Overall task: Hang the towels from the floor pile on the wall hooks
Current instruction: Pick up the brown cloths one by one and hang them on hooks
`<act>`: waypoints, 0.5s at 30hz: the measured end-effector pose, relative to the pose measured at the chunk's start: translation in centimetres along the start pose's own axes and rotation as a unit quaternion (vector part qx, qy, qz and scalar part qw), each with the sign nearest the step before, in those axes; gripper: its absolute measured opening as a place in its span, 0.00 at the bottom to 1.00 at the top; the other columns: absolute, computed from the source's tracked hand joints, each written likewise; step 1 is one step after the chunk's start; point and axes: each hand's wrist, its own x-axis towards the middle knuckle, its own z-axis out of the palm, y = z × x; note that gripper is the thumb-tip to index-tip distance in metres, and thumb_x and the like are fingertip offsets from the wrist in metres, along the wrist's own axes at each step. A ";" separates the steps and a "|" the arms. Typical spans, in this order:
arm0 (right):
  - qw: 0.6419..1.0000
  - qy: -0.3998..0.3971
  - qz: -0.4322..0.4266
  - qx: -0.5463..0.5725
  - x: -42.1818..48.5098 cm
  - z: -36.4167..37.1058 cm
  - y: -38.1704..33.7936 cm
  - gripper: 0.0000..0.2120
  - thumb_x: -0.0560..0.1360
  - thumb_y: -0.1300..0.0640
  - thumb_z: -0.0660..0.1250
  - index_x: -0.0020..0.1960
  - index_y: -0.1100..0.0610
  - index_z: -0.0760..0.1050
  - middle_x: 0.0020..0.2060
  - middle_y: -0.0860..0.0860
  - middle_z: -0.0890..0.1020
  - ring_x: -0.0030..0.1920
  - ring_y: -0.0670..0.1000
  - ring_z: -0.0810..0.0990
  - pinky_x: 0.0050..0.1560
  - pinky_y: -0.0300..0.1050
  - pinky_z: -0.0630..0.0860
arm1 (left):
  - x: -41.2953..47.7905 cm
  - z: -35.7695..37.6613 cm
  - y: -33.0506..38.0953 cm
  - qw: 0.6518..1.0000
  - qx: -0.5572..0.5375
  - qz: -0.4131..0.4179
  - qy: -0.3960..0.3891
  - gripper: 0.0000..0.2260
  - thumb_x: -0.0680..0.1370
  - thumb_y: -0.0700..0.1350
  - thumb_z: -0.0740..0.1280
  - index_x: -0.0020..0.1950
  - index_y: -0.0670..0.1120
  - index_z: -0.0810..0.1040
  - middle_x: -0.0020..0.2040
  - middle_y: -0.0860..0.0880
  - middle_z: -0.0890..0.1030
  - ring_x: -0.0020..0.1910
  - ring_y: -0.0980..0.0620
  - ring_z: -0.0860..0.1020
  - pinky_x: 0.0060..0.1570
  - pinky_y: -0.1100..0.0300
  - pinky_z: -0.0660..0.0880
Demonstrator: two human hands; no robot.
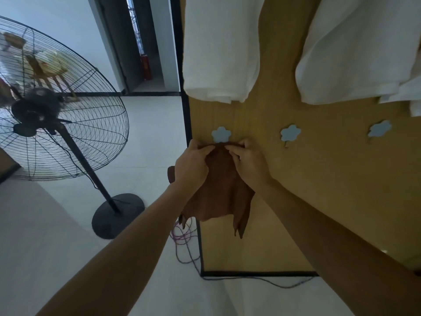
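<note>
A brown towel (pixel 222 192) hangs down against the yellow-brown wall board (pixel 319 190), its top edge just under the leftmost blue flower-shaped hook (pixel 221 134). My left hand (pixel 192 166) pinches the towel's top edge from the left. From the right, my right hand (pixel 247 161) pinches the same edge. Both hands are right below that hook, whose peg is hidden behind the towel and fingers. Two more blue flower hooks (pixel 290 132) (pixel 379 128) sit bare to the right. White towels (pixel 222 49) (pixel 360 49) hang higher on the board.
A large black pedestal fan (pixel 57 106) stands on the pale floor to the left, its round base (pixel 117 215) near the board's edge. Thin cables (pixel 184 242) trail along the board's black frame. A doorway with a red extinguisher (pixel 145 67) lies behind.
</note>
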 end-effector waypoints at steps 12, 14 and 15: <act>0.994 -0.106 0.036 0.013 -0.6 0.3 -0.3 0.16 0.74 0.53 0.71 0.57 0.61 0.78 0.50 0.56 0.78 0.48 0.54 0.78 0.47 0.50 0.77 | -0.7 2.8 0.0 0.999 0.012 0.031 0.031 0.14 0.74 0.50 0.65 0.55 0.44 0.80 0.55 0.44 0.74 0.54 0.44 0.71 0.50 0.52 0.70; 0.996 -0.079 0.006 -0.041 -1.2 0.5 -0.1 0.16 0.70 0.52 0.73 0.53 0.61 0.80 0.47 0.56 0.77 0.47 0.57 0.78 0.43 0.53 0.77 | -1.0 3.3 -0.1 0.996 0.053 0.037 0.058 0.09 0.74 0.49 0.68 0.47 0.43 0.78 0.52 0.44 0.74 0.51 0.43 0.71 0.46 0.53 0.67; 0.995 -0.067 0.001 -0.068 -1.5 0.6 0.0 0.14 0.69 0.52 0.73 0.50 0.61 0.80 0.47 0.56 0.77 0.48 0.57 0.77 0.43 0.53 0.77 | -1.0 3.4 0.1 0.995 0.070 0.032 0.066 0.08 0.74 0.48 0.68 0.45 0.43 0.77 0.51 0.44 0.74 0.49 0.43 0.72 0.45 0.53 0.66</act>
